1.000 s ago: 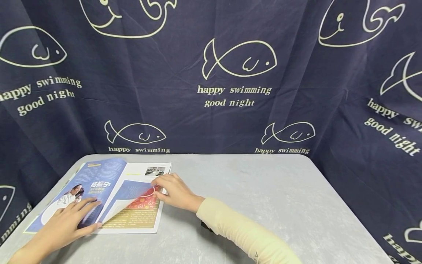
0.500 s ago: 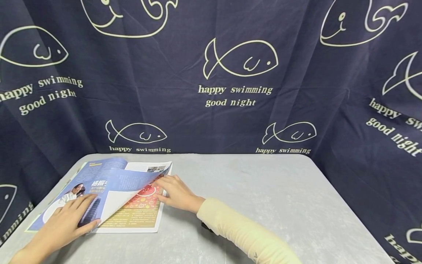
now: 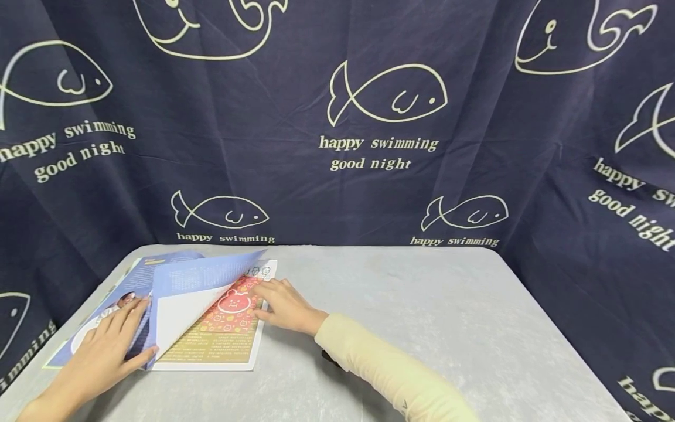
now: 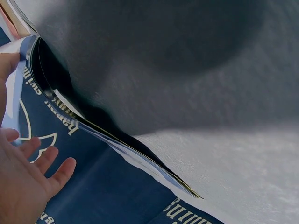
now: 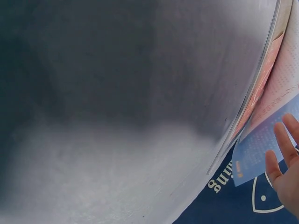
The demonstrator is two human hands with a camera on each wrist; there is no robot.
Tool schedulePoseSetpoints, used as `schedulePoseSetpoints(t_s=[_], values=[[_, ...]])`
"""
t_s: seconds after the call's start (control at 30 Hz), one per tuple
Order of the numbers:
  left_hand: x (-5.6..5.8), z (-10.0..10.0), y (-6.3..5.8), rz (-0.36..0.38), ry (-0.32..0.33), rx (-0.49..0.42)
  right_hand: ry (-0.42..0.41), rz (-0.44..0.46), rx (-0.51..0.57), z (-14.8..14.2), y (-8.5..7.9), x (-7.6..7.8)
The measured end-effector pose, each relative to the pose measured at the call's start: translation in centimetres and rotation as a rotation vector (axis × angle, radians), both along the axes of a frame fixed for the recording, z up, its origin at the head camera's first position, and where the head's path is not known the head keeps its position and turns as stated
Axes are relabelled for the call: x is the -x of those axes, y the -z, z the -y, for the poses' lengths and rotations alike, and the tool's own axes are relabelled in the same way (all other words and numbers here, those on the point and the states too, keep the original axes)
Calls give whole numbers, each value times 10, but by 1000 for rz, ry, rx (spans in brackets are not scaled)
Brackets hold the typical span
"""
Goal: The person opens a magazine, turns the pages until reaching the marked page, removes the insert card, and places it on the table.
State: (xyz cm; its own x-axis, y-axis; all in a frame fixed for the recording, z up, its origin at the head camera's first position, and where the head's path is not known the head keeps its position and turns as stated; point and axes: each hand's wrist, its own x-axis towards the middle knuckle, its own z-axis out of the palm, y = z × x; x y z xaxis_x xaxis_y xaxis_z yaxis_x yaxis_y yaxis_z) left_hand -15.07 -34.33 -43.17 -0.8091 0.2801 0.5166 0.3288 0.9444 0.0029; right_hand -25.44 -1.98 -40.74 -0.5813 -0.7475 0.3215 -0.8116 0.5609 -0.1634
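Observation:
An open magazine point(image 3: 224, 351) lies at the left of the table. One blue-and-white page point(image 3: 184, 313) stands raised and curled, its far corner leaning up and to the right. Beneath it, on the right-hand page, shows a flat red card point(image 3: 232, 316) with bear drawings. My left hand point(image 3: 108, 343) rests spread on the left page, thumb by the spine at the near edge. At the card's right edge, my right hand point(image 3: 290, 308) touches it with index finger and thumb apart. In the right wrist view, its other fingers point(image 5: 282, 140) stick out beside the blue page corner.
The grey table point(image 3: 395, 328) extends to the right of the magazine. A dark blue curtain point(image 3: 379, 205) with fish drawings hangs behind the table and along its sides. A pale yellow sleeve point(image 3: 390, 363) covers the right forearm.
The page's free corner has left the right fingers and swung up and leftward, uncovering more of the red card. Both hands have stayed nearly in place.

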Motion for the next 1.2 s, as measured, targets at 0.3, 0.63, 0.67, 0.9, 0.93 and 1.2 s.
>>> schedulePoseSetpoints(t_s=[0.3, 0.63, 0.67, 0.9, 0.93, 1.2], values=[[2, 1, 4, 37, 42, 47, 26, 64, -34, 0, 1, 8], [0, -2, 4, 104, 44, 30, 62, 123, -39, 3, 0, 18], [0, -3, 4, 113, 42, 28, 65, 128, -35, 4, -1, 19], [-1, -4, 4, 155, 28, 8, 91, 160, -26, 7, 1, 25], [-2, -5, 4, 155, 27, 4, 100, 163, -32, 7, 1, 27], [-4, -6, 3, 177, -16, 1, 143, 213, -48, 12, 5, 38]])
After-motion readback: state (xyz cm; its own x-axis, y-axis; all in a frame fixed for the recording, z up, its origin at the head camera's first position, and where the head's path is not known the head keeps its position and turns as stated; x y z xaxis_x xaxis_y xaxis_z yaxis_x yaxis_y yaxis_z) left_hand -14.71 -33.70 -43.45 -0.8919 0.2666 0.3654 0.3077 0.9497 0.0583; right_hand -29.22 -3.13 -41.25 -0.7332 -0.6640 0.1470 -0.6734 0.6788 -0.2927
